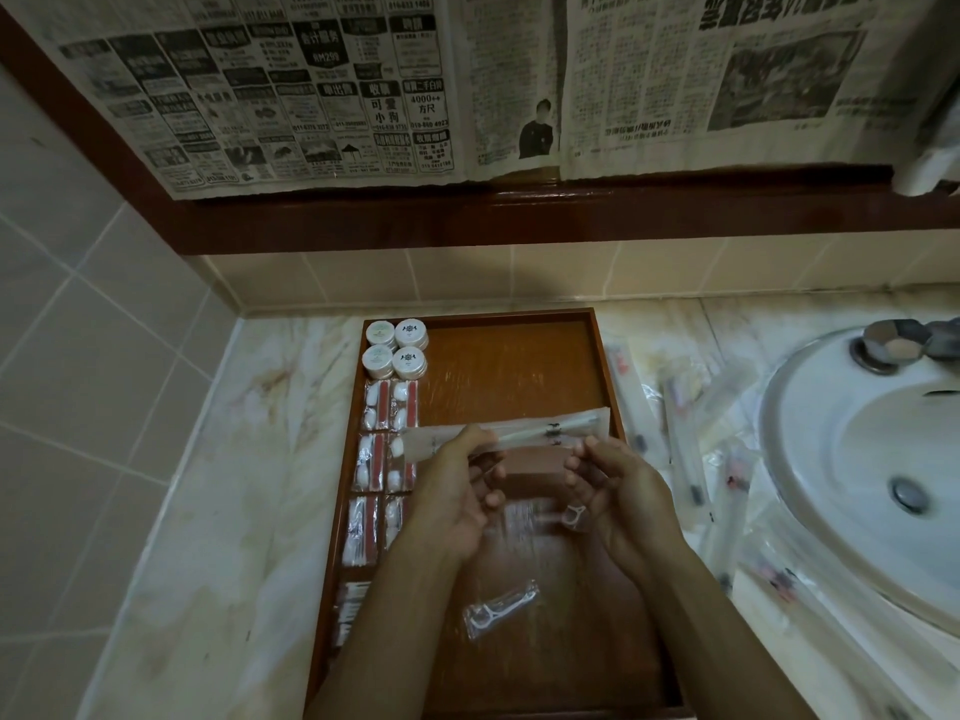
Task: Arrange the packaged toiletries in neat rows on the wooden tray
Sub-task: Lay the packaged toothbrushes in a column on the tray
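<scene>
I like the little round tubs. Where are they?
The four round tubs sit in the tray's far left corner, in a square, just beyond the cotton packets.

Beyond the grip and above it, sheets of newspaper (395, 90) hang over a dark wooden ledge (519, 210), with pale wall tiles (93, 314) running down to the left. To the right of the grip, a white basin (852, 459) is sunk into the marbled surface (218, 511), its metal tap (904, 345) at the far rim and its drain (910, 495) nearer.
</scene>
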